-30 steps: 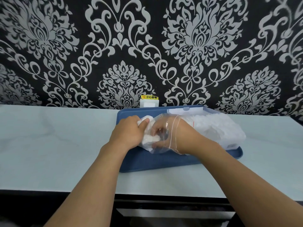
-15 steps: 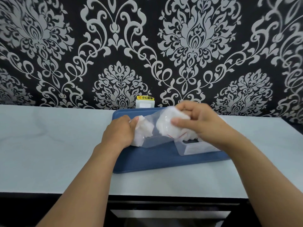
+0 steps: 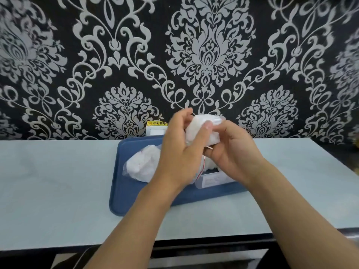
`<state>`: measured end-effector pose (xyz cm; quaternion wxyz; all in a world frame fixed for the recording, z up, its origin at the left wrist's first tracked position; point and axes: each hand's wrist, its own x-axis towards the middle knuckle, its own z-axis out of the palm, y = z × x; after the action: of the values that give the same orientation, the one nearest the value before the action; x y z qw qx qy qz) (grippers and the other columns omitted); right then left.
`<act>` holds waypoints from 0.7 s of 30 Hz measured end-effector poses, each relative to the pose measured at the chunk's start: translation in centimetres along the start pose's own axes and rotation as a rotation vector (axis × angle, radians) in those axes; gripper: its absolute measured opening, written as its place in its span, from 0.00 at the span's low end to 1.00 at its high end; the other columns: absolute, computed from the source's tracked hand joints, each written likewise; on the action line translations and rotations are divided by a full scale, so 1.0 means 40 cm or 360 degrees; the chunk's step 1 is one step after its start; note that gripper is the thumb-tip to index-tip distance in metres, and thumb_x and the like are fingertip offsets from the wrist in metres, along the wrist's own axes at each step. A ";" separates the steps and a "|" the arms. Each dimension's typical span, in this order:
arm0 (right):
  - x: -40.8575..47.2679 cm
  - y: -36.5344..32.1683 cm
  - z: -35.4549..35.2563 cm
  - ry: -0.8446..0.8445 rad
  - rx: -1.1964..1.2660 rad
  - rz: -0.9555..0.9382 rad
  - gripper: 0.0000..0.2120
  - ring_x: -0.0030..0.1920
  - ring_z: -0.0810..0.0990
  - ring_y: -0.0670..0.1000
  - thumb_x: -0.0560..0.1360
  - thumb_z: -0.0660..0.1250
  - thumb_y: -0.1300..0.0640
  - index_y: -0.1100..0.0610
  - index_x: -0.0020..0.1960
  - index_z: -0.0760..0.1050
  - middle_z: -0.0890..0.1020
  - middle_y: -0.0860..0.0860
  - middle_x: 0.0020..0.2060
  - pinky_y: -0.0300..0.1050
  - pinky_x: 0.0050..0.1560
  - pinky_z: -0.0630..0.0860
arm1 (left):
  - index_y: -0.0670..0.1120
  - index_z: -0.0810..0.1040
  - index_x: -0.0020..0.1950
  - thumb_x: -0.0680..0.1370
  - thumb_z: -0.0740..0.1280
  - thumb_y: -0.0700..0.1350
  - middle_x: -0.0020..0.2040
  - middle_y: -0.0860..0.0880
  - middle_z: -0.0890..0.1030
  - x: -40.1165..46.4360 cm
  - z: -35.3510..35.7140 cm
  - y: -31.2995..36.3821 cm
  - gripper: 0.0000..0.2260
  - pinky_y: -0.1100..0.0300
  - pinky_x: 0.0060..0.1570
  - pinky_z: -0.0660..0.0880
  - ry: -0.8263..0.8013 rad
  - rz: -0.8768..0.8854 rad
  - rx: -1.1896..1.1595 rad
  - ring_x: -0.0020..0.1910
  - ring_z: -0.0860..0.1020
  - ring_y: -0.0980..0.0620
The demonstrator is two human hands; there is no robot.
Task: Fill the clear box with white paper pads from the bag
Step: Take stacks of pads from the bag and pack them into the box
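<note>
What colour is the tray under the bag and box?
Blue, a plain dark blue tray, seen in the head view, the only one.

There is just one camera, and it sits on the person's head. It looks forward and a little down, past both arms, across the counter (image 3: 58,181) to the patterned wall (image 3: 209,55) behind its far edge. It is close, so the near edge of the counter shows low in the view.

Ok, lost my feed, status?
Both hands, left and right, grip pad stack above tray. Bag lies left, clear box below hands. Nothing blocking.
</note>
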<state>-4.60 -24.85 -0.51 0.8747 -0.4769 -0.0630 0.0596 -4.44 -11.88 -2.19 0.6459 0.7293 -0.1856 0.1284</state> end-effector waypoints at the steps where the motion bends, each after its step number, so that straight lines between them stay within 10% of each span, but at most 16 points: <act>1: -0.002 0.005 0.008 0.0039 -0.0031 0.0001 0.22 0.58 0.80 0.59 0.77 0.56 0.62 0.70 0.69 0.70 0.81 0.63 0.58 0.54 0.58 0.79 | 0.54 0.68 0.72 0.79 0.63 0.58 0.64 0.55 0.76 -0.003 0.009 -0.007 0.23 0.55 0.62 0.76 -0.0052 0.0031 0.0032 0.62 0.77 0.58; 5: -0.008 0.010 0.022 0.0160 -0.0045 0.0039 0.27 0.59 0.80 0.59 0.79 0.63 0.47 0.66 0.68 0.73 0.80 0.64 0.58 0.56 0.62 0.76 | 0.56 0.66 0.71 0.82 0.62 0.55 0.64 0.56 0.74 0.003 0.016 -0.031 0.18 0.52 0.60 0.76 -0.0178 0.0228 0.0316 0.61 0.75 0.58; 12: 0.001 0.019 -0.001 0.0542 -0.0471 -0.0080 0.17 0.41 0.84 0.53 0.81 0.64 0.47 0.61 0.52 0.81 0.85 0.55 0.40 0.41 0.34 0.78 | 0.59 0.63 0.61 0.81 0.57 0.62 0.51 0.57 0.79 -0.002 0.036 -0.038 0.11 0.45 0.47 0.78 -0.0319 0.0180 0.0611 0.49 0.80 0.54; 17: -0.013 -0.005 -0.032 0.0036 -0.0793 -0.0158 0.14 0.48 0.84 0.54 0.76 0.70 0.54 0.63 0.56 0.79 0.85 0.58 0.46 0.47 0.50 0.82 | 0.55 0.59 0.56 0.82 0.57 0.57 0.48 0.53 0.79 0.010 0.025 -0.039 0.10 0.54 0.36 0.75 -0.0296 0.0066 0.0715 0.41 0.78 0.56; 21: -0.019 -0.029 -0.079 0.0285 -0.0956 -0.0141 0.09 0.42 0.84 0.52 0.74 0.74 0.57 0.60 0.53 0.82 0.87 0.56 0.44 0.45 0.39 0.78 | 0.57 0.59 0.69 0.71 0.74 0.61 0.63 0.55 0.75 0.007 0.012 -0.054 0.33 0.55 0.53 0.75 -0.0596 -0.0049 0.1023 0.60 0.75 0.53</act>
<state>-4.77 -28.20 -1.25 0.6985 -0.7141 -0.0212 -0.0422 -3.25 -12.15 -4.07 0.3406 0.9084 -0.2399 0.0348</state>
